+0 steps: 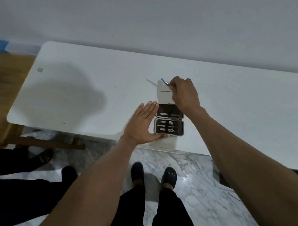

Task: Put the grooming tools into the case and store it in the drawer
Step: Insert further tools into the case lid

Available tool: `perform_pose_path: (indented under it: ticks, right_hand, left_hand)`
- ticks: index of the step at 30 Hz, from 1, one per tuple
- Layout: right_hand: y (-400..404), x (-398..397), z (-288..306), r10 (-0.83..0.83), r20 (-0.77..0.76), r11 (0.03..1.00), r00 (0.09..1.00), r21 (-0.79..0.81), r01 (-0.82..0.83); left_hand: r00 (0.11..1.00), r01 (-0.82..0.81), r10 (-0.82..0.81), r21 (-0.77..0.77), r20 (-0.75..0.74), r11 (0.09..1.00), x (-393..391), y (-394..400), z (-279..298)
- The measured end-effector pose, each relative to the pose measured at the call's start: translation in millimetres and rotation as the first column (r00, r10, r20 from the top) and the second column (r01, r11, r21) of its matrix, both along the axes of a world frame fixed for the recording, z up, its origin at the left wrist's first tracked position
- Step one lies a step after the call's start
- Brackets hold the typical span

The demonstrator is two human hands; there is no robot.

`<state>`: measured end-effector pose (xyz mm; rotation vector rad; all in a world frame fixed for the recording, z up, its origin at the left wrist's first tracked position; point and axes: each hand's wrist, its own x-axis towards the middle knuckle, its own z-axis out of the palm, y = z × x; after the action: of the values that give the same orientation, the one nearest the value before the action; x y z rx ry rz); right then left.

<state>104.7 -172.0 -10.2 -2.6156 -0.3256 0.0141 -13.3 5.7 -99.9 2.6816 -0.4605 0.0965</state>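
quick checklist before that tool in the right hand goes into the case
1. Case open and flat on the table: ok.
2. Left hand steadying the case at its left side: ok.
3. Right hand pinching the thin metal tool: ok.
4. Free slot for this tool: cannot tell, the lid strip is partly hidden by the right wrist.
5. Other tools seated in the lower half: ok.
6. Drawer in reach: cannot tell, none in view.

left hand [142, 124] flat, right hand [184, 94] pinching
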Motion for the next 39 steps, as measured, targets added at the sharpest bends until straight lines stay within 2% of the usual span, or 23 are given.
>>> perform_pose_path:
  ticks: [8, 16, 24, 39]
  right_hand:
    - [-39, -49, -3, -0.02, -0.003, 0.999, 1.0, -0.03, 0.02]
    - [-54, -73, -14, -0.044, -0.088, 0.995, 0.995, -0.098, 0.035]
    - [-62, -72, -20, -0.026, -0.046, 0.979, 0.999, -0.204, 0.016]
    - [-62, -71, -20, 0.04, 0.025, 0.983, 0.999, -0.182, -0.035]
  left_hand:
    - [1.0, -0.006, 0.006, 0.001, 0.001, 1.0, -3, -2, 2]
    - [0.999, -0.007, 0.007, 0.017, -0.041, 1.0, -5, -2, 4]
    - [0.998, -0.001, 0.003, 0.029, -0.069, 1.0, -3, -1, 5]
    - [0.999, -0.001, 0.002, 0.026, -0.04, 1.0, -3, -1, 3]
